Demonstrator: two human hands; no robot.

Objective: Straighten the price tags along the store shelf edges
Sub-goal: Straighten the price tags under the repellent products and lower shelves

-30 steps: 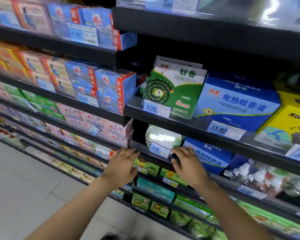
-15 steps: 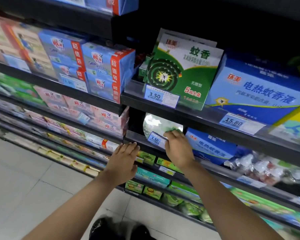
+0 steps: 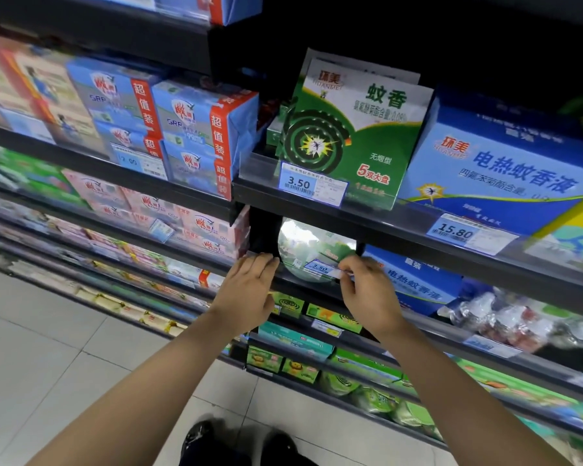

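Just left of the frame's centre, the left hand [image 3: 249, 294] is lying flat with straight fingers, its fingertips touching the dark metal shelf edge [image 3: 293, 287] and holding nothing. Right beside it, at centre, the small white-and-blue price tag marked 3.50 [image 3: 320, 269] is sitting on that edge in front of a round silvery shrink-wrapped pack [image 3: 303, 250]. Its long axis is running roughly along the shelf, tilting slightly down toward the right, with its printed face turned toward the camera. Its right end is meeting the right hand [image 3: 367, 297], whose curled thumb and fingers are pinching it. Above, a second tag marked 3.50 [image 3: 312, 185] is standing before a green mosquito-coil box [image 3: 354, 136].
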